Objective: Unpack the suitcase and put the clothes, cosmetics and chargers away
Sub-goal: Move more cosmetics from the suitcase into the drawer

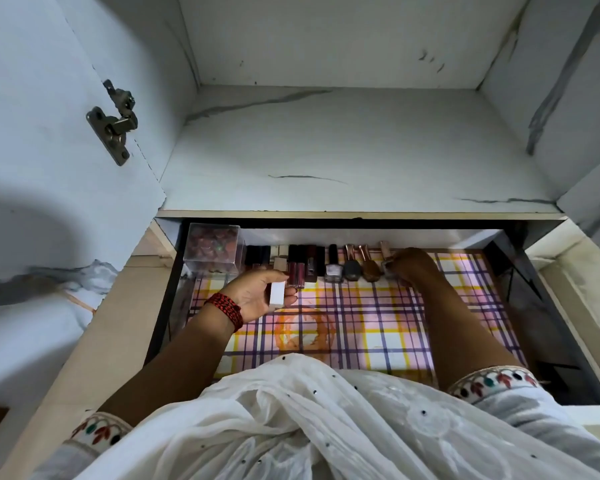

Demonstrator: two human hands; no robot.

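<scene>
An open drawer (548, 327) lined with checked paper lies below a wardrobe shelf. Along its back stands a row of cosmetics: dark lipstick tubes (257, 255), lip glosses (297, 273) and nail polish bottles (352, 266). My left hand (258, 294) hovers over the drawer's left part and holds a small white box (276, 292) between thumb and fingers. My right hand (411, 265) reaches to the right end of the row, fingers curled round a nail polish bottle (386, 259) that stands there.
A clear plastic box (212, 247) of reddish round items stands in the drawer's back left corner. The wardrobe shelf (343, 150) above juts over the drawer's back. An open door with a hinge (113, 121) is at the left. My white dupatta (309, 417) covers the drawer's front.
</scene>
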